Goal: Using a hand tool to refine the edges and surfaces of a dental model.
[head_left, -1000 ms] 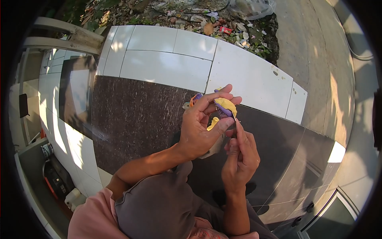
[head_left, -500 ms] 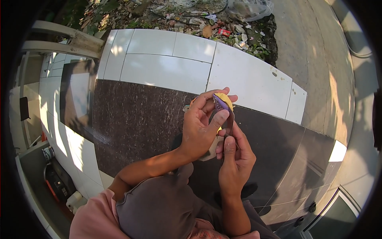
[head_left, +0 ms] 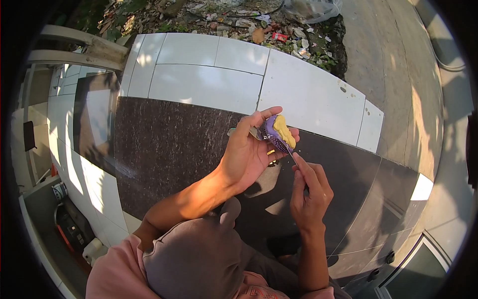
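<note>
My left hand (head_left: 244, 154) is raised over the dark floor, its palm turned up. Its fingers cradle a small purple, dotted piece topped with a smooth yellow lump (head_left: 283, 132), clay-like in look. My right hand (head_left: 312, 192) pinches a thin tool, mostly hidden by the fingers. The tool's tip meets the lower end of the purple piece. A greyish, shiny bit (head_left: 255, 133) shows beside my left fingers; I cannot tell what it is. Below, partly covered by my left hand, lies a pale flat thing with a yellow spot near it.
Dark tiles (head_left: 169, 144) lie under my hands, bordered by white tiles (head_left: 209, 84). Beyond is soil with leaves and litter (head_left: 279, 37), with a clear plastic bag (head_left: 313, 10). A grey and black case (head_left: 72, 231) stands at the left. My knee (head_left: 194, 259) rises below my left forearm.
My left hand has opened out and turned, so more of the yellow lump shows. My right hand has moved right and slightly down, away from the left thumb, with its grip changed.
</note>
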The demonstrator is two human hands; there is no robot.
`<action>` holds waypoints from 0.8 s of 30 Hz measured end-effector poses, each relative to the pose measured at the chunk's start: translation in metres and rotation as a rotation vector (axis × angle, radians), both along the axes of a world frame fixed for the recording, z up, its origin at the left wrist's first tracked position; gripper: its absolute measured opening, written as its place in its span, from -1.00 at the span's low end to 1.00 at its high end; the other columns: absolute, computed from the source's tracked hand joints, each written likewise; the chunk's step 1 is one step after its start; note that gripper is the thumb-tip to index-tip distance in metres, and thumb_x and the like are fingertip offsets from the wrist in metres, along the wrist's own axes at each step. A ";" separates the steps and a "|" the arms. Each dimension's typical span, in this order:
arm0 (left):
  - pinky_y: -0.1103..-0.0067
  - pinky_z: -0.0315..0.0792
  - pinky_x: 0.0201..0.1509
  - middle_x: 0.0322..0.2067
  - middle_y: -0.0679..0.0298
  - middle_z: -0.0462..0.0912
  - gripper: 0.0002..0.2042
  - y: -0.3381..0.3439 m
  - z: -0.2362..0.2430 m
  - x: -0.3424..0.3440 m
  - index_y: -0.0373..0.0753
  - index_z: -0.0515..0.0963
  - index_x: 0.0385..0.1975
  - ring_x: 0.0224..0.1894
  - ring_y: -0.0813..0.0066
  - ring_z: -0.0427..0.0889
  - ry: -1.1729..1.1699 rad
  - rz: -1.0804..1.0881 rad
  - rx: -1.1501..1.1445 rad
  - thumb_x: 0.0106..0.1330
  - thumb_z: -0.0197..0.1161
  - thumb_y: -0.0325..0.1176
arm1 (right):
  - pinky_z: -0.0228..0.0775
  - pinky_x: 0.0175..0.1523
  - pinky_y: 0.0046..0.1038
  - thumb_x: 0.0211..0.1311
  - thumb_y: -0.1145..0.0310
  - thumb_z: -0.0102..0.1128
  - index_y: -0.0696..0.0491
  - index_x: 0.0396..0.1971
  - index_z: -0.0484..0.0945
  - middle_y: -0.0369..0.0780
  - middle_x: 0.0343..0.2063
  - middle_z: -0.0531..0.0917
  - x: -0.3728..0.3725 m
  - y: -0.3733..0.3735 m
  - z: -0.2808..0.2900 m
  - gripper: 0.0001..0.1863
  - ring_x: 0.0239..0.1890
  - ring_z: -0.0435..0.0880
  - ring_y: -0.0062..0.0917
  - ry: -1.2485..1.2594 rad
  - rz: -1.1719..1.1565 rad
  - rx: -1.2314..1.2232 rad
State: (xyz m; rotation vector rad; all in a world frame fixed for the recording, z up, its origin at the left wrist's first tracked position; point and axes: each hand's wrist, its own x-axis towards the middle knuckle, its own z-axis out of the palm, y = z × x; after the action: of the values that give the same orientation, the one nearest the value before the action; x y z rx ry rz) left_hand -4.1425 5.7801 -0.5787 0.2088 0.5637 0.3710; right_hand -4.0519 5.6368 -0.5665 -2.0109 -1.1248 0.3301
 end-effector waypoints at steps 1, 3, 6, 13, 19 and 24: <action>0.31 0.38 0.22 -0.06 -0.05 0.51 -0.53 0.001 0.000 -0.001 -0.28 0.20 0.22 0.10 0.13 0.49 -0.023 -0.011 0.003 0.45 -0.19 -0.10 | 0.41 -0.45 -0.54 0.14 0.64 0.16 0.06 -0.06 0.62 -0.21 -0.42 0.61 0.000 0.000 -0.001 -0.65 -0.54 0.59 -0.57 -0.001 -0.003 0.001; 0.31 0.38 0.22 -0.05 -0.04 0.50 -0.54 0.000 -0.001 -0.002 -0.28 0.20 0.21 0.10 0.12 0.49 -0.045 -0.024 0.005 0.46 -0.19 -0.10 | 0.41 -0.45 -0.54 0.14 0.64 0.16 0.06 -0.06 0.62 -0.21 -0.42 0.61 -0.001 0.000 -0.003 -0.65 -0.54 0.58 -0.57 -0.001 -0.008 0.002; 0.32 0.38 0.22 -0.04 -0.02 0.50 -0.55 -0.003 -0.001 -0.001 -0.26 0.18 0.22 0.11 0.15 0.49 -0.015 -0.046 0.054 0.50 -0.21 -0.09 | 0.41 -0.46 -0.54 0.14 0.63 0.17 0.05 -0.05 0.62 -0.22 -0.43 0.60 0.000 0.000 -0.003 -0.65 -0.55 0.57 -0.57 -0.005 -0.004 -0.004; 0.36 0.38 0.21 -0.02 -0.03 0.51 -0.58 -0.011 0.004 -0.003 -0.21 0.11 0.25 0.07 0.26 0.52 0.124 -0.108 0.183 0.53 -0.28 -0.12 | 0.42 -0.38 -0.55 0.11 0.71 0.12 0.06 -0.05 0.62 -0.20 -0.46 0.57 0.002 0.000 0.006 -0.60 -0.50 0.58 -0.55 -0.107 0.020 -0.106; 0.36 0.38 0.20 0.02 -0.06 0.50 -0.59 -0.017 0.006 -0.001 -0.21 0.15 0.25 0.07 0.28 0.53 0.247 -0.076 0.353 0.53 -0.24 -0.13 | 0.41 -0.38 -0.55 0.12 0.72 0.11 0.03 -0.03 0.62 -0.21 -0.47 0.56 -0.002 0.005 0.010 -0.57 -0.50 0.57 -0.56 -0.005 -0.001 -0.154; 0.34 0.40 0.21 0.01 -0.08 0.50 -0.59 -0.021 0.008 0.001 -0.20 0.16 0.25 0.06 0.27 0.54 0.259 -0.016 0.358 0.52 -0.21 -0.14 | 0.41 -0.38 -0.56 0.13 0.73 0.09 0.06 -0.01 0.61 -0.21 -0.48 0.56 -0.020 0.010 0.002 -0.57 -0.49 0.57 -0.56 0.009 -0.130 -0.059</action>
State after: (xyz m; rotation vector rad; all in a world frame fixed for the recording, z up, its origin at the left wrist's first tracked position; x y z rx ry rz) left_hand -4.1415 5.7592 -0.5707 0.6122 0.7478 0.4309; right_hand -4.0716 5.6469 -0.5642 -2.1201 -0.9833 0.3084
